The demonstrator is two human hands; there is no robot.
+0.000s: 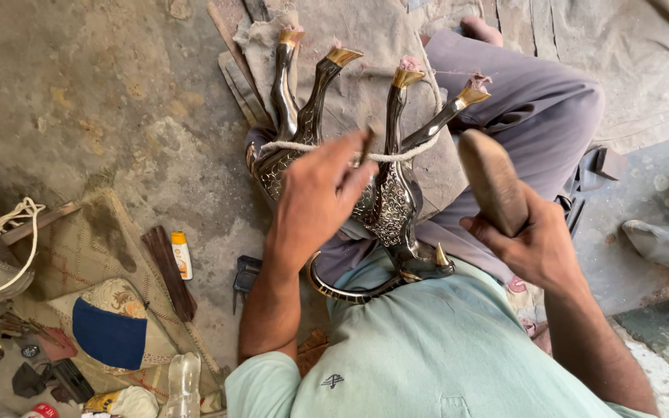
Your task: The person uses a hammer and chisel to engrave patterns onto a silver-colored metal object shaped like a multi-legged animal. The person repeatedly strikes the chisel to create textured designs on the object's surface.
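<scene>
the right hand (532, 240) is gripping a wooden mallet (493, 179) with fingers wrapped round its handle, head raised. the left hand (320, 193) is pinching a thin chisel (367, 144) against a dark metal animal figure (385, 201) lying upside down on the lap, its rope-bound, brass-hoofed legs pointing away.

We are seeing the dark metal animal figurine (389, 205) lying upside down, gold-tipped legs pointing toward twelve o'clock, rope-bound.
</scene>
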